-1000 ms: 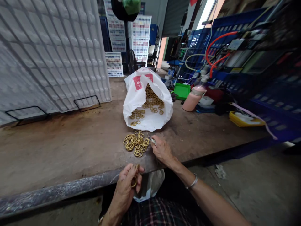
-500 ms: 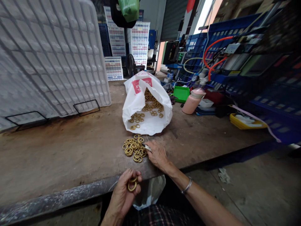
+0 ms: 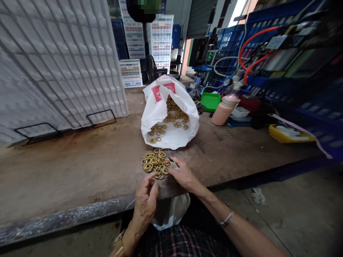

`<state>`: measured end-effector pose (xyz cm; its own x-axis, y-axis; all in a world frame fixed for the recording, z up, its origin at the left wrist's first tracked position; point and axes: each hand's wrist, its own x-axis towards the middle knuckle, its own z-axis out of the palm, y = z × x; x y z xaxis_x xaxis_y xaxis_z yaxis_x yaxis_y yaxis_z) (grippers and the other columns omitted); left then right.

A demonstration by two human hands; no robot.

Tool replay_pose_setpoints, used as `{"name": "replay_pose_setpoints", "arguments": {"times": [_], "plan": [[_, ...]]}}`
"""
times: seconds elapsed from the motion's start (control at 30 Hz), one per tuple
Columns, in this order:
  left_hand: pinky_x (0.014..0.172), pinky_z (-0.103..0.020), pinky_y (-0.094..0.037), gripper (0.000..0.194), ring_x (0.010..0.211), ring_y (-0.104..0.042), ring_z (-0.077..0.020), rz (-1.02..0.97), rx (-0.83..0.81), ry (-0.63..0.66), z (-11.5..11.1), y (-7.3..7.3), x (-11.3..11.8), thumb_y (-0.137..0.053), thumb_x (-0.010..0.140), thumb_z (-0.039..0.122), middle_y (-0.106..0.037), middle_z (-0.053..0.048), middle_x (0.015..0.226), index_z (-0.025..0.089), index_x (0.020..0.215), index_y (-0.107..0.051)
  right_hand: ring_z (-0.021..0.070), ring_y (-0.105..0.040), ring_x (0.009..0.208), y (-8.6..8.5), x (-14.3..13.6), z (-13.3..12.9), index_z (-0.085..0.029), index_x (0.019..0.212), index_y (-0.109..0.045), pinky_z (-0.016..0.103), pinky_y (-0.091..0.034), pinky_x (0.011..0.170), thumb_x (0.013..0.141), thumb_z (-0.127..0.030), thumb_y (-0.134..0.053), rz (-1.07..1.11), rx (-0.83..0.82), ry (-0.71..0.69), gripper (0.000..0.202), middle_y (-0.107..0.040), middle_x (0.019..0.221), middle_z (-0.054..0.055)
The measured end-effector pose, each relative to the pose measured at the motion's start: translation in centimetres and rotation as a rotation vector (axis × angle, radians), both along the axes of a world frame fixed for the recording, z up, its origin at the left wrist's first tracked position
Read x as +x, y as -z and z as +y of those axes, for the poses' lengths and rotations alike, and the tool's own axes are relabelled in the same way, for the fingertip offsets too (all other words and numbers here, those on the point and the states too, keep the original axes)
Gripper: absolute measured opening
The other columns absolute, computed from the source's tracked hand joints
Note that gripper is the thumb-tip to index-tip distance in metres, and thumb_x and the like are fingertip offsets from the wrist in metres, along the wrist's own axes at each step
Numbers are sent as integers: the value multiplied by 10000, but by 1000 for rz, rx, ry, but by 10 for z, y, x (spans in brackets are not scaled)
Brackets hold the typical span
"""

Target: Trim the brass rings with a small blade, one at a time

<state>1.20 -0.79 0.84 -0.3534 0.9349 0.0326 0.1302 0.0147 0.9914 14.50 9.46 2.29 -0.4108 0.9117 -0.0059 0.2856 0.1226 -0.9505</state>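
Note:
A loose pile of brass-coloured rings lies near the front edge of the workbench. My left hand is at the pile's near side, its fingers curled and the fingertips close to the nearest rings. What lies inside that hand is hidden. At the pile's right side, my right hand is closed on a small pale tool with a dark pointed tip; its exact kind is unclear. Its fingertips touch a ring at the pile's edge. Behind the pile, a white plastic bag lies on its side, mouth towards me, with many more rings inside.
A clear plastic bag hangs below the bench edge. Ribbed pale panels stand at left on black wire stands. To the right are a pink bottle, a green tray and a yellow tray. Crates are stacked behind.
My left hand has moved up from the bench edge to the pile and turned over; the rings it showed are no longer visible. My right hand stays beside the pile with the tool.

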Motion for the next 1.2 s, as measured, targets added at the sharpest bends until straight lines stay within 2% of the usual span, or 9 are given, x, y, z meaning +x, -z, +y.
{"name": "replay_pose_setpoints", "arguments": {"times": [0.2,0.33,0.47,0.57,0.7,0.8,0.9,1.07,1.2], "plan": [[768,-269,-475,275,851,-618,-155,289,187,104,2,1,-4,-486,806,189,-664,-57,946,188,1062,-587,56,-365,439,-7,-2,-18,-187,788,-519,179,-282,429,684,-297,-560,187,-393,-93,156,-474,548,-79],[753,-254,-476,213,838,-629,-159,262,194,130,0,-1,-3,-483,808,190,-685,-50,915,189,965,-627,36,-253,366,-10,-5,-28,-188,805,-495,172,-183,361,685,-309,-550,218,-575,-153,178,-440,499,-94],[649,-231,-458,147,654,-603,-144,149,71,77,-2,-7,1,-514,798,228,-670,-14,718,191,834,-652,46,-338,424,-13,-6,-33,-173,741,-496,166,-256,401,746,-364,-518,147,-399,-171,192,-485,538,-60],[626,-230,-435,127,614,-571,-147,70,4,44,-3,-12,4,-551,774,254,-646,-9,655,191,749,-659,67,-400,487,-13,-7,-33,-169,680,-493,178,-315,454,754,-364,-521,93,-256,-190,211,-495,545,-45],[605,-229,-419,158,601,-537,-144,-47,-51,48,-3,-20,8,-599,734,322,-619,-13,632,175,702,-647,77,-395,515,-8,-10,-32,-174,626,-460,186,-316,471,740,-346,-520,78,-227,-157,215,-452,537,-52],[473,-198,-366,231,475,-448,-95,-161,-179,74,-5,-25,10,-601,727,393,-544,20,566,162,727,-599,73,-359,521,-6,-11,-32,-174,623,-450,187,-300,475,740,-326,-502,71,-181,-136,199,-410,555,-60],[383,-174,-291,300,401,-370,-60,-263,-278,110,-7,-22,9,-552,758,467,-498,42,560,167,760,-543,75,-356,536,-6,-12,-32,-173,615,-453,188,-297,487,739,-302,-490,41,-129,-142,183,-400,558,-60],[384,-158,-287,312,426,-395,-50,-400,-267,156,-10,-12,6,-520,786,483,-483,47,593,176,736,-505,80,-379,541,-5,-12,-34,-177,639,-470,189,-313,498,748,-300,-485,45,-161,-187,164,-416,560,-60],[390,-156,-289,320,426,-394,-46,-513,-274,156,-12,-11,6,-553,764,490,-480,52,595,177,742,-488,80,-404,541,-4,-13,-34,-175,642,-478,187,-325,504,771,-297,-469,27,-152,-207,178,-451,571,-51]]}}
